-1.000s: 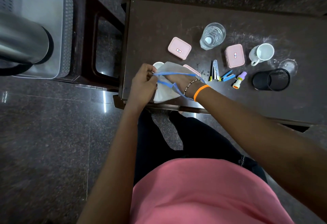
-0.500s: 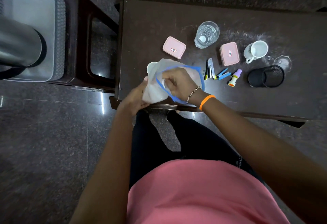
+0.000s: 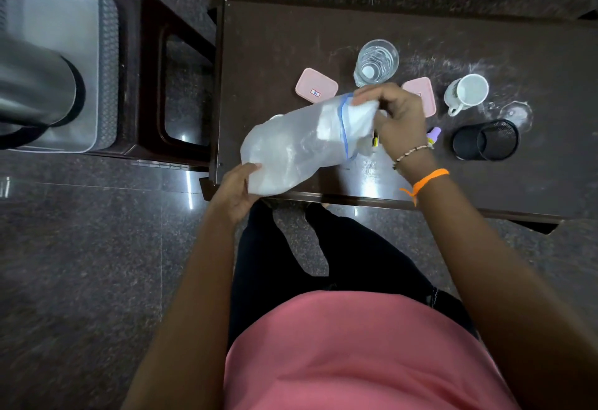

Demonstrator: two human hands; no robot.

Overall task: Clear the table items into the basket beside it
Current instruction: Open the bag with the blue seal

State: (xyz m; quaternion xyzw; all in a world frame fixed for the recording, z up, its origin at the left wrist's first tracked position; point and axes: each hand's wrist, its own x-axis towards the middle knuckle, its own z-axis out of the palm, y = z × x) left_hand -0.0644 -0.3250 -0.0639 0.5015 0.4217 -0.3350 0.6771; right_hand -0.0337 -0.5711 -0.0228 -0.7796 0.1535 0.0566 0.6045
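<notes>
Above the table's [image 3: 275, 37] near edge, both hands grip a plastic bag [image 3: 297, 147]: left [image 3: 238, 191] beneath, right [image 3: 396, 118] pinching its mouth.

Seen from a single wide-angle head camera, aimed almost straight down from standing height. Dark table [image 3: 323, 37] filling the upper right of frame, far edge toward the top, near edge just above the wearer's pink shirt [image 3: 356, 351] and dark trousers, which occupy the bottom centre. Both forearms reaching up from the lower corners toward the table's near edge, close to the lens and softly blurred. Grey perforated basket [image 3: 106, 53] at far left of the table, on a dark stool, partly cut off by the frame edge and by a blurred grey object very near the lens. Polished stone floor around the table. Edges bowed by lens distortion. No second view.
</notes>
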